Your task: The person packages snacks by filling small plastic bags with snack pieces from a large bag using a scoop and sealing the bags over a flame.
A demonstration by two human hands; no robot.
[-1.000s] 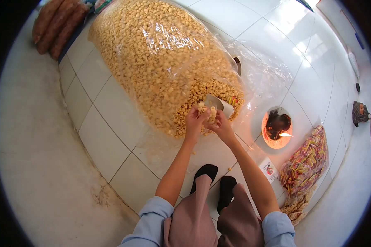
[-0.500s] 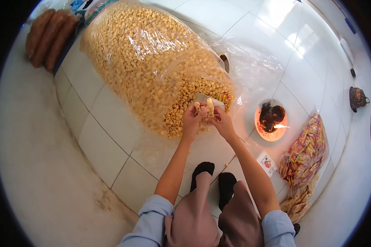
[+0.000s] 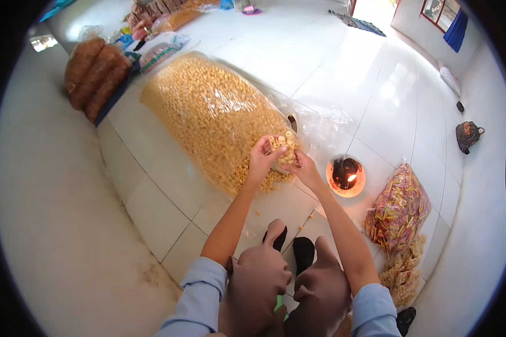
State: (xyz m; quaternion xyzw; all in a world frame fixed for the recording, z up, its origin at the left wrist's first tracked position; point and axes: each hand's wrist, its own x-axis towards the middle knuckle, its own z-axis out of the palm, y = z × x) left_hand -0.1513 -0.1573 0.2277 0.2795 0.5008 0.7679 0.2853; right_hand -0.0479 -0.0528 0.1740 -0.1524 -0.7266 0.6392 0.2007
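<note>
My left hand and my right hand are raised in front of the big bag's near end. Between them they hold a small clear plastic bag of snack rings, its pale tubular pieces showing at the top. Fingers of the left hand wrap the bag's left side, while the right hand pinches its lower right. Behind and below lies a large transparent sack of snack rings, its near end open with loose rings spilling out. To the right of my hands, a small flame burns in a round bowl with dark contents.
On the right lies a plastic bag of red and yellow packets, with a clump of pale brown stuff below. Brown filled bags stand at the left wall. A patterned bag is by the right wall. Stray rings dot the floor tiles.
My view has tipped up and shows more of the room. The small bag now looks fuller, with rings up to its top, and both hands still hold it.
</note>
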